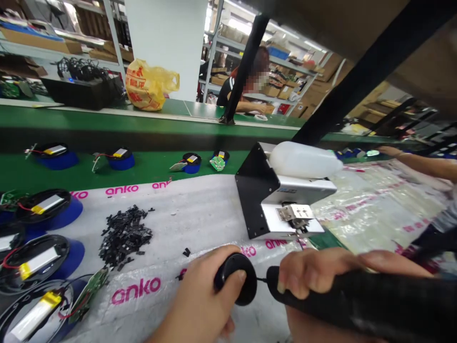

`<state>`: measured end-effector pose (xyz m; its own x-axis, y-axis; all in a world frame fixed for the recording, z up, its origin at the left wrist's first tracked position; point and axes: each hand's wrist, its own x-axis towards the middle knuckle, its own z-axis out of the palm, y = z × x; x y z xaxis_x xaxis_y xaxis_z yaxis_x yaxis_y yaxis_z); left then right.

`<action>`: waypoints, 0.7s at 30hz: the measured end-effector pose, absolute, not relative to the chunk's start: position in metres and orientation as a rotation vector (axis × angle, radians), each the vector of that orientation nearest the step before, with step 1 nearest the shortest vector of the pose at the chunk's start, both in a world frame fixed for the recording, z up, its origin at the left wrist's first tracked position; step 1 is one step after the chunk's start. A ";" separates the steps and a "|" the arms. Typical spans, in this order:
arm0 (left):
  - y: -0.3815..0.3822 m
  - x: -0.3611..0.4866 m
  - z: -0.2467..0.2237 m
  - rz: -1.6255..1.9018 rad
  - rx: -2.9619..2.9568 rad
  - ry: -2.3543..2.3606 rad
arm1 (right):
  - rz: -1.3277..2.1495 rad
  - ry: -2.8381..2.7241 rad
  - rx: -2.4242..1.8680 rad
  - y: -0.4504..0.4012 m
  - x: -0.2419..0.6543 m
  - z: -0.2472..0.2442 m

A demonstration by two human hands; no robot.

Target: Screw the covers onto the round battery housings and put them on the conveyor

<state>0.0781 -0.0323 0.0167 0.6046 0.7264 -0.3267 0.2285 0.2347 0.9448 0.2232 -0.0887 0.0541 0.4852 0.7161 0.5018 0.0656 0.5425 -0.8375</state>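
My left hand (207, 295) is closed around a small round black housing (246, 286), thumb pressed on its face. From the right, my right hand (317, 271) grips a black power screwdriver (378, 297) lying almost level. Its thin bit reaches the edge of the housing; whether it sits in a screw cannot be made out. Behind my hands lie a few loose black bits (186, 252) and a pile of small black pieces (126, 236). A metal dispenser-like machine (293, 186) with a white plastic bottle (303, 159) stands beyond my right hand.
Several blue round housings (71, 257) with batteries and circuit boards crowd the left edge. More blue units (123, 159) stand along the green belt (153, 164). A yellow bag (148, 85) rests on the back ledge. Another person's arm (424, 164) reaches in at right; a person (246, 90) sits behind.
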 end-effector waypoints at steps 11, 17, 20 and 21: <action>-0.038 0.068 -0.012 0.631 1.827 0.810 | 0.043 -0.817 -0.959 -0.019 0.294 0.106; -0.021 0.069 0.014 0.480 1.711 0.760 | 0.439 -0.947 -0.974 -0.048 0.266 0.103; -0.018 0.069 0.018 0.471 1.662 0.763 | 0.570 -1.030 -0.846 -0.065 0.237 0.105; -0.017 0.070 0.018 0.472 1.646 0.757 | 0.578 -1.036 -0.847 -0.068 0.229 0.105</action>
<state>0.0696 -0.0171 0.0177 0.7054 0.7020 -0.0983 0.2202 -0.0852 0.9717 0.2288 -0.0679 0.1049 0.4125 0.7601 0.5020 -0.0272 0.5611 -0.8273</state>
